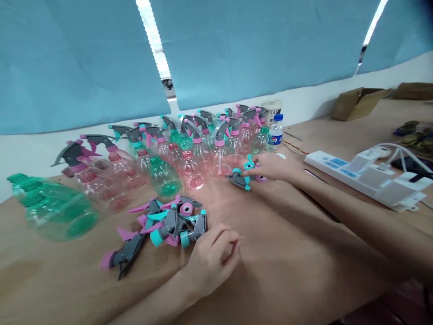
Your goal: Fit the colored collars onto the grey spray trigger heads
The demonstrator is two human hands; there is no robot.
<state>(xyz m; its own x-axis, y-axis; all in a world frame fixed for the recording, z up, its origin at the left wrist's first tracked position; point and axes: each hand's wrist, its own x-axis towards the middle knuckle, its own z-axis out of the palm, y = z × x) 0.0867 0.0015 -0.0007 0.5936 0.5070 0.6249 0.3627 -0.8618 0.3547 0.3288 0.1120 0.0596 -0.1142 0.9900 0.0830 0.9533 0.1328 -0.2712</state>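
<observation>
Fingers, left hand (211, 255): half-curled, empty, sprayer pile (173, 221) just left. Right hand (272, 166): at grey sprayer (238, 180), grip I can't tell.

My left hand (213, 262) is on the near side, its fingers softly bent with a little gap by the thumb, and my left arm (162, 295) slants up behind it. My right arm (345, 211) stretches in from the right, and my right hand (272, 166) is farther away, its fingers pointing left.
</observation>
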